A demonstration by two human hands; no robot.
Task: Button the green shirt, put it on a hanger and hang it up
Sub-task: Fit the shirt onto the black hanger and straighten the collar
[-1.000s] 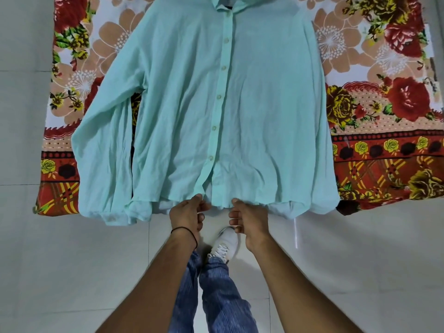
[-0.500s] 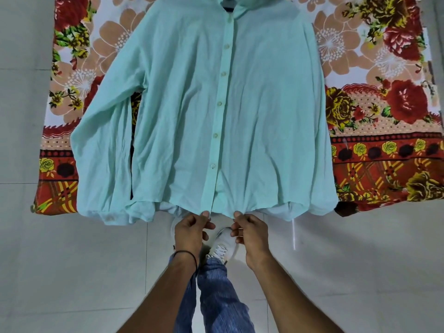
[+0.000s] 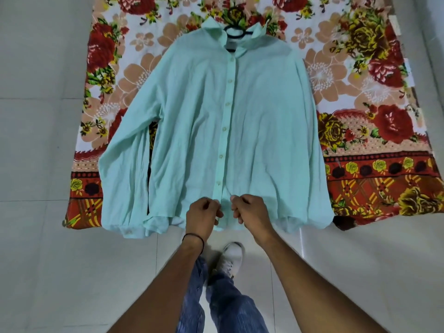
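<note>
Left grip (image 3: 203, 216) and right grip (image 3: 249, 211) pinch the pale mint-green button-front fabric shirt (image 3: 187, 131) just above its hem, higher than before. The dark hanger hook (image 3: 234, 36) at the collar is now in view.

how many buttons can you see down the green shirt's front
6 buttons on the green shirt, down its placket: the top one under the collar, the lowest just above the left hand and right hand. Another may be hidden there.
</note>
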